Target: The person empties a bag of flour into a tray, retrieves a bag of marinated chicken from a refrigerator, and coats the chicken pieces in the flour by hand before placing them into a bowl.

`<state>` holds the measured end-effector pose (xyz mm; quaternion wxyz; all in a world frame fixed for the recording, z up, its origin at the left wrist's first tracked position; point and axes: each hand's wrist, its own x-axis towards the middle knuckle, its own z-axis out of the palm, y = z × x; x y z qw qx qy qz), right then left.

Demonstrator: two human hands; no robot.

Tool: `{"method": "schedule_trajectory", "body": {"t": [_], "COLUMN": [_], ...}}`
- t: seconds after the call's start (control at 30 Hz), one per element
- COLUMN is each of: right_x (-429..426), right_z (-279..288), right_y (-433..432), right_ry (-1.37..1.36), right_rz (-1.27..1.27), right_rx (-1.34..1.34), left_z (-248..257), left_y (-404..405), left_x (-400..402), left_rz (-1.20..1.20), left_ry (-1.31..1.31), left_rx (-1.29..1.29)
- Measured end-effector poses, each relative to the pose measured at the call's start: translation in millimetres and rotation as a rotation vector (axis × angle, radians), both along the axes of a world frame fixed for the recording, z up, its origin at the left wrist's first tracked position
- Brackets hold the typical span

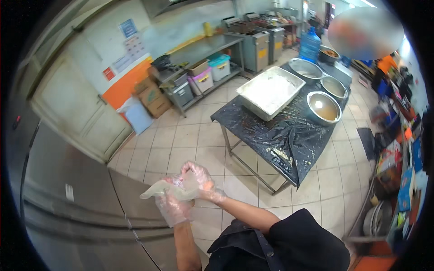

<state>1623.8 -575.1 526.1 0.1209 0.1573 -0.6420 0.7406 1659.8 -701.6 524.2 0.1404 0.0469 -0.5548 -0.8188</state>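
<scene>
In front of my body, both hands wear thin clear plastic gloves and are close together above the tiled floor. My left hand (174, 205) grips a pale, translucent plastic bag (157, 190) from below. Its loose end hangs out to the left. At the other side of the bag is my right hand (201, 179), its fingers curled around the plastic. Something inside or behind the bag is too obscured to name.
A table under black plastic sheeting (251, 127) carries a metal pan of white powder (271, 88), a bowl of cloudy liquid (323, 106), more bowls and a blue water jug (309, 45). Steel cabinet doors (78, 210) stand left, cluttered shelves (390, 176) right. Fryers (251, 44) stand behind.
</scene>
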Motion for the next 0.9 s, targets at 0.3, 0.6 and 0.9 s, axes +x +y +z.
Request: {"method": "schedule_trajectory", "body": {"t": [0.3,0.6,0.9], "right_x": [-279,-545,-652], "right_z": [-73,-66,-51], "right_y": [42,51,106], "right_ry": [-0.166,0.221,0.27], "right_rz": [-0.032,-0.895,-1.012], "right_rx": [-0.513,0.203,0.743], "left_z": [-27,-5,31], "left_y": [65,87,107], "left_x": [-257,-494,-678], "left_rz": [-0.239,-0.362,-0.657], "left_ry": [-0.13,-0.136,0.445], "left_rx": [0.431,0.319,-0.11]}}
